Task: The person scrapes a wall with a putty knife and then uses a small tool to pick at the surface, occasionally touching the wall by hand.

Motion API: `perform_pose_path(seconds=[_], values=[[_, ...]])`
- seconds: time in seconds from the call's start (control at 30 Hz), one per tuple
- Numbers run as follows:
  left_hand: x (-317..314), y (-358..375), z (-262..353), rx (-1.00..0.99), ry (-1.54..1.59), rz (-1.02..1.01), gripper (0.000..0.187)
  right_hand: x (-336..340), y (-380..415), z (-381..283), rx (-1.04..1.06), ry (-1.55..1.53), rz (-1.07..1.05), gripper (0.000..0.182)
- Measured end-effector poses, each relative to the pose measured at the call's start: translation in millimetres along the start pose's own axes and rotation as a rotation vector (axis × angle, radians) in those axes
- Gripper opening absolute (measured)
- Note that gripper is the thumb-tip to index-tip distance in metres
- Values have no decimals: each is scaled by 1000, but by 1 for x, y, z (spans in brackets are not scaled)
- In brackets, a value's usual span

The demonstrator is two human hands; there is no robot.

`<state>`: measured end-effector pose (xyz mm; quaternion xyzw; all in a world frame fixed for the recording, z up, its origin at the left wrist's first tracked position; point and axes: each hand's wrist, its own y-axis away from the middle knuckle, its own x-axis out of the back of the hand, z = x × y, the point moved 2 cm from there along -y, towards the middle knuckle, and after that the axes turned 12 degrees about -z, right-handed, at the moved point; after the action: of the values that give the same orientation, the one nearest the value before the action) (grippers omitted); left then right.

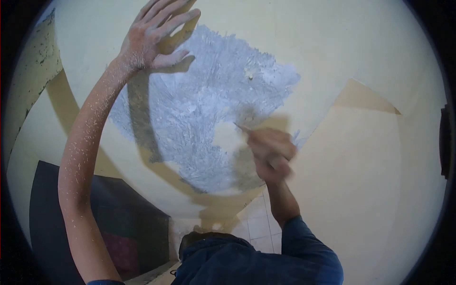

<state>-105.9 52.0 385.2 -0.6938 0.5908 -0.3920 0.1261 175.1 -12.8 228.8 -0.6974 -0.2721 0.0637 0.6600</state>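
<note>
My left hand [159,35] is open, with its fingers spread at the upper part of the pale yellow wall [323,42]. White flecks and dust cover that hand and forearm. Beside it spreads a large rough grey-white patch [190,111] with ragged edges, where the yellow paint is gone. My right hand [271,152], blurred by motion, is closed around a small thin tool [241,127]. The tool's narrow tip points up and left toward the patch, near a bit of remaining yellow paint [228,135]. Most of the tool is hidden by my fingers.
A dark panel-like object [128,199] stands at the lower left, behind my left arm. White floor tiles [259,225] show below the wall. A wall corner and beige surface [354,166] lie to the right. A dark object [445,142] sits at the far right edge.
</note>
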Motion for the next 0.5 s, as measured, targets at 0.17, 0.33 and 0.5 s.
perform_pose_path(seconds=[0.17, 0.33, 0.5], values=[[6, -3, 4, -12, -5, -11, 81, -7, -4, 7, 69, 4, 34, 63], [6, -2, 4, 1, 27, -11, 81, -4, 4, 26, -57, 106, -58, 60], [2, 3, 3, 2, 46, 1, 79, -6, 7, 36, -49, 95, -58, 49]])
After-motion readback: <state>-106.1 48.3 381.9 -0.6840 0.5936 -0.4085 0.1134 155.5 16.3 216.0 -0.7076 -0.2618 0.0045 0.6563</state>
